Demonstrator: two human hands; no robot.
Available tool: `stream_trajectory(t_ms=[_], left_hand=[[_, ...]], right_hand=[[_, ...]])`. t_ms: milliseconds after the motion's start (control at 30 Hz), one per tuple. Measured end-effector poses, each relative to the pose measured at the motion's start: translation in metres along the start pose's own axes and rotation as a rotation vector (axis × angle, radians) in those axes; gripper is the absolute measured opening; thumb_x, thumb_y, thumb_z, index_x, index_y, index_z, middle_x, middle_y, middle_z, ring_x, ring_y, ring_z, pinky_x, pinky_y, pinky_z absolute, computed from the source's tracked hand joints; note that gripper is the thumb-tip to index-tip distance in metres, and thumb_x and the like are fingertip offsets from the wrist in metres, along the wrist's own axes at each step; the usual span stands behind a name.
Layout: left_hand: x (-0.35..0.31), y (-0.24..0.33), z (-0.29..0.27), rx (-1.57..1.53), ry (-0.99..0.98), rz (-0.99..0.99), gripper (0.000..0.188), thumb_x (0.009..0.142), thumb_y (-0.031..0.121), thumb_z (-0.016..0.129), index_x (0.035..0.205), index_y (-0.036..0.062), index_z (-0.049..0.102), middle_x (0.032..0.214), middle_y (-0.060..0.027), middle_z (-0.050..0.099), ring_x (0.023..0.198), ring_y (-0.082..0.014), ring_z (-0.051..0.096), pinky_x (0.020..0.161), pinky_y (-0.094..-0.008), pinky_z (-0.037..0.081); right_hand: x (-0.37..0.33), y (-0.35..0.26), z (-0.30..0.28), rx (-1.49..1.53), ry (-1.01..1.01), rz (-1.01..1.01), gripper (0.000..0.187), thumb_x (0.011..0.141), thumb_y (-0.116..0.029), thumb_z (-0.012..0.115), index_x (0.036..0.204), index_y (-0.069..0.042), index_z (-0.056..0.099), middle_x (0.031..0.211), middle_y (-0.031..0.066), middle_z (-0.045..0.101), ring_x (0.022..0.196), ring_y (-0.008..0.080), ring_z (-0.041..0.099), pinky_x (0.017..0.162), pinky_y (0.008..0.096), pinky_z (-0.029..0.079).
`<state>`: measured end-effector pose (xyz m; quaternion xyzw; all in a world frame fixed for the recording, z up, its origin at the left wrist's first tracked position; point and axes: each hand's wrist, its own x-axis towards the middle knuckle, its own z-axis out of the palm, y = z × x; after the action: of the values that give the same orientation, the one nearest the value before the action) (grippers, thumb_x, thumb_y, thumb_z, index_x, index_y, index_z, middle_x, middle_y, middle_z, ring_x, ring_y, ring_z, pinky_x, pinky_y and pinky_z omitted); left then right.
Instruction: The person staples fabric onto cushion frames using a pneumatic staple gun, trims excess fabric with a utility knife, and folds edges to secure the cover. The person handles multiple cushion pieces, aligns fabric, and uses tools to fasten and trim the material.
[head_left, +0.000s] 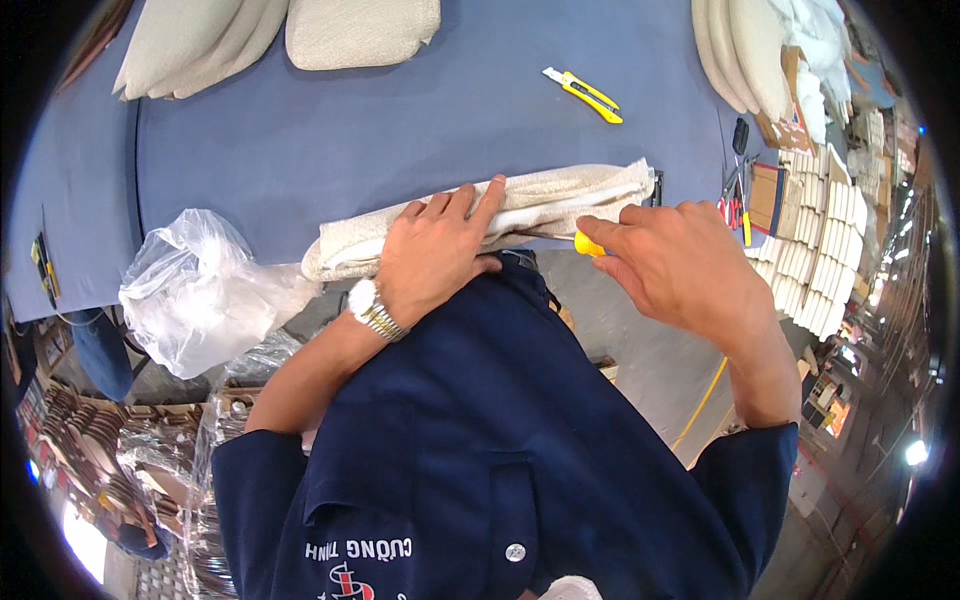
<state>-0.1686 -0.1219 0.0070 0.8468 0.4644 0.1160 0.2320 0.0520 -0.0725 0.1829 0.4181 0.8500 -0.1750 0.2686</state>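
Observation:
A long beige fabric-covered cushion [590, 185] stands edge-up along the near side of the blue table, with white padding showing in the opening that faces me. My left hand [435, 245] grips it across the middle, fingers over the far side and thumb on the near side. In my right hand [680, 260] is a yellow-handled tool [588, 243], which looks like a screwdriver. Its thin dark shaft points left into the cushion's opening. The tip is hidden in the fabric. A yellow utility knife [590, 97] lies beyond the cushion, blade end to the left.
A clear plastic bag [205, 290] hangs over the near edge at left. Beige cushions [362, 32] lie at the back, with more stacked at back right [735, 50]. Several hand tools [737, 195] sit at the right edge. Pale stacked pieces [815, 235] stand beyond.

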Motion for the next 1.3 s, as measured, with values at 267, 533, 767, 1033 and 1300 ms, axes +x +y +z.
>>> stream_trajectory(t_ms=[267, 533, 767, 1033, 1300], left_hand=[[0.007, -0.005, 0.012, 0.029, -0.004, -0.065, 0.085, 0.08, 0.052, 0.082, 0.147, 0.0053, 0.055, 0.101, -0.0106, 0.075, 0.093, -0.0268, 0.074, 0.081, -0.0396, 0.059], [0.003, -0.002, 0.016, -0.021, 0.052, -0.012, 0.074, 0.088, 0.054, 0.075, 0.139, 0.0022, 0.062, 0.097, -0.0127, 0.075, 0.09, -0.0286, 0.075, 0.081, -0.0398, 0.059], [-0.006, 0.003, 0.023, -0.013, 0.193, 0.025, 0.044, 0.101, 0.038, 0.063, 0.129, 0.0044, 0.068, 0.083, -0.0079, 0.074, 0.077, -0.0232, 0.074, 0.068, -0.0359, 0.056], [-0.006, 0.006, 0.027, 0.025, 0.215, 0.007, 0.033, 0.102, 0.031, 0.064, 0.126, 0.0106, 0.072, 0.089, -0.0041, 0.074, 0.077, -0.0221, 0.072, 0.068, -0.0369, 0.057], [-0.001, 0.008, 0.023, 0.051, 0.185, 0.005, 0.032, 0.102, 0.03, 0.064, 0.127, 0.0114, 0.072, 0.092, -0.0045, 0.077, 0.078, -0.024, 0.073, 0.069, -0.0381, 0.057]], right_hand=[[0.015, -0.011, -0.001, -0.075, -0.14, 0.058, 0.031, 0.101, -0.03, 0.065, 0.128, -0.013, 0.067, 0.088, 0.0093, 0.072, 0.08, 0.0341, 0.072, 0.067, 0.0477, 0.052], [-0.023, 0.002, 0.05, 0.194, 0.083, 0.113, 0.039, 0.102, -0.03, 0.065, 0.138, -0.018, 0.065, 0.086, 0.0097, 0.068, 0.076, 0.0341, 0.069, 0.065, 0.0471, 0.051], [-0.04, 0.002, 0.081, 0.239, 0.157, 0.112, 0.042, 0.1, -0.029, 0.068, 0.14, -0.017, 0.065, 0.087, 0.0086, 0.065, 0.071, 0.0322, 0.068, 0.059, 0.0438, 0.051], [-0.034, -0.012, 0.061, 0.063, 0.15, 0.054, 0.043, 0.098, -0.026, 0.071, 0.14, -0.018, 0.065, 0.086, 0.0061, 0.063, 0.067, 0.0293, 0.066, 0.058, 0.0421, 0.051], [-0.037, 0.027, 0.108, 0.197, 0.255, 0.017, 0.048, 0.093, -0.024, 0.076, 0.14, -0.021, 0.066, 0.09, 0.0032, 0.065, 0.071, 0.0238, 0.067, 0.06, 0.0387, 0.053]])
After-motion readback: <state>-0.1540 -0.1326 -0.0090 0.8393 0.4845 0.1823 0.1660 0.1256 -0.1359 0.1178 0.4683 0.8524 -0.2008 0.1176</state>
